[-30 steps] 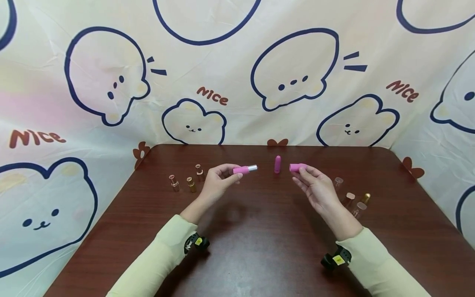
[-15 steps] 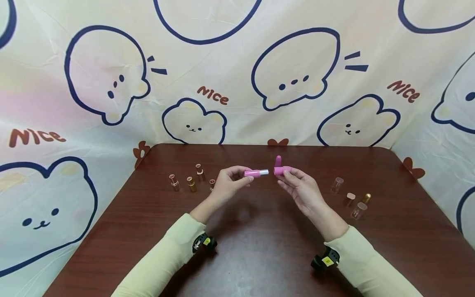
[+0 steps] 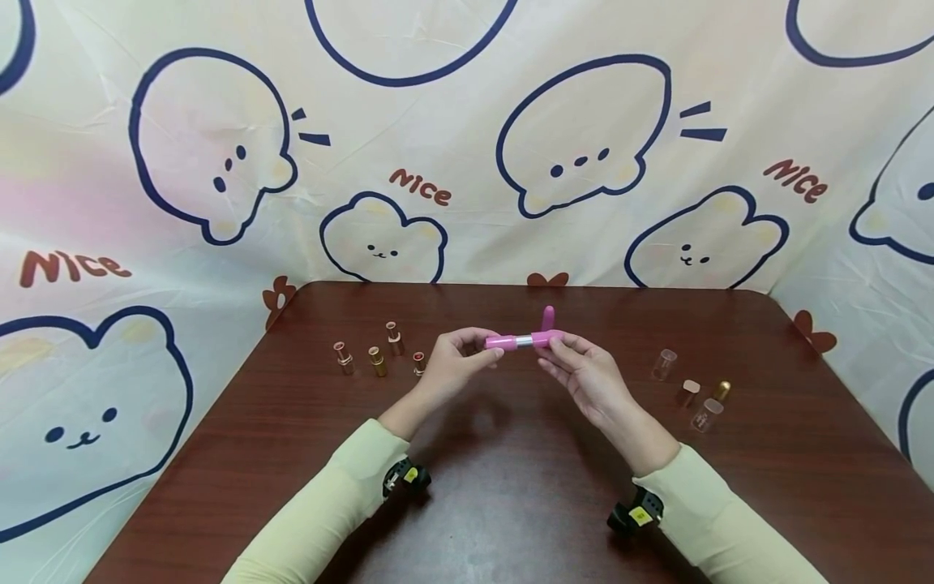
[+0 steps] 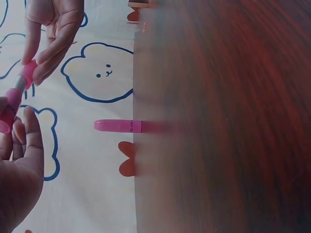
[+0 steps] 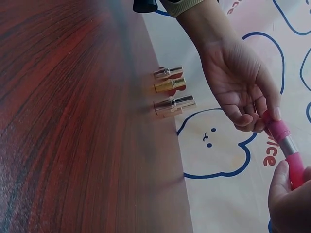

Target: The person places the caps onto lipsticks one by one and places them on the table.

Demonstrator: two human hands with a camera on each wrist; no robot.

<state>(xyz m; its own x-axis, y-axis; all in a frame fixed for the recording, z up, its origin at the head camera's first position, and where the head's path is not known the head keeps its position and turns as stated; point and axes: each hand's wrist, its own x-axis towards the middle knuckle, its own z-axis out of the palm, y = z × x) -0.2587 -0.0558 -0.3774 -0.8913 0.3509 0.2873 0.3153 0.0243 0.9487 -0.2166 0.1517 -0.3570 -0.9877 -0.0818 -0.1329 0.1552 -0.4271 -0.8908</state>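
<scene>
My left hand (image 3: 454, 363) pinches the pink base of a lipstick (image 3: 500, 343) between thumb and fingers, held level above the table. Its silver collar (image 3: 524, 341) points right. My right hand (image 3: 589, 380) pinches a pink lipstick cap (image 3: 542, 338), lined up with the collar and meeting its end. A band of silver shows between the two pink parts, also in both wrist views; how far the collar sits inside the cap is hidden. Just behind, a second pink lipstick (image 4: 116, 126) stands upright on the table, its lower part covered by the cap in the head view.
Several uncapped lipsticks, among them a gold one (image 3: 377, 362) and a rose-gold one (image 3: 343, 358), stand left of my left hand. On the right are clear caps (image 3: 706, 415), a rose-gold cap (image 3: 689, 392) and a gold cap (image 3: 721, 392). A printed cloth (image 3: 467, 146) hangs behind the brown table (image 3: 481, 503).
Both hands have come together: the left moved right with the lipstick base, the right moved left with the cap. The gap between collar and cap has closed.
</scene>
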